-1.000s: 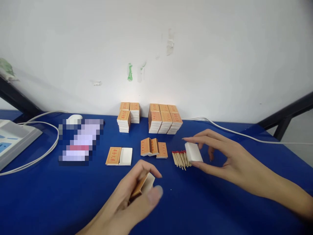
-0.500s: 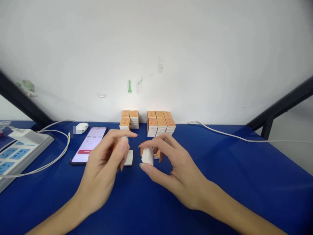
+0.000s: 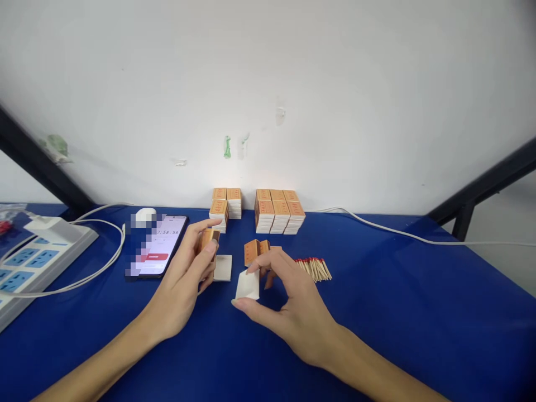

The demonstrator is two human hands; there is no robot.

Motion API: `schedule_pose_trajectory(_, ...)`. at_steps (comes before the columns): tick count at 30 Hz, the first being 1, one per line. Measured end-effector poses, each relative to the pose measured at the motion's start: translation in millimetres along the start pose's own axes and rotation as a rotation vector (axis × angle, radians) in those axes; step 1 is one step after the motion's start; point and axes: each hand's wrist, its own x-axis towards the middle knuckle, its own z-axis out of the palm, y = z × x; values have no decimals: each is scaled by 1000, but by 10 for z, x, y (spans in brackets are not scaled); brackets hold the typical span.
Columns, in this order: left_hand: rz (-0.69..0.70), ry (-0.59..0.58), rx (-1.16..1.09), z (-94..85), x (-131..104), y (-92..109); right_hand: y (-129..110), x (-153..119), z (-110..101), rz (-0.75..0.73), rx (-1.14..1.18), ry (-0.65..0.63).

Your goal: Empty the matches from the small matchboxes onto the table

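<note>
Item: your right hand (image 3: 299,310), carrying the white tray (image 3: 248,286), is leaving the right side of the matches (image 3: 319,269) and now hovering to their left, nearer.
Item: your left hand (image 3: 178,282), with the orange sleeve (image 3: 208,240), is sitting farther and more left than at first.
Item: matches, lately hidden, are showing again.
Item: phone (image 3: 161,254) timer, now reading 58:56, is advancing.

White tray (image 3: 248,285) matt cardboard; matches (image 3: 320,270) pale wood.
</note>
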Motion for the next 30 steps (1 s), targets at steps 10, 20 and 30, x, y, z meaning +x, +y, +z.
schedule_pose_trajectory(10,5,30,74,-32,31,85,139,-11,3,-258,-185,84)
schedule_pose_trajectory(20,41,11,90,-49,73,89,166,8,-2,-334,-278,125)
schedule_pose_trajectory(30,178,48,234,-126,95,118,161,-9,-5,-376,-366,141)
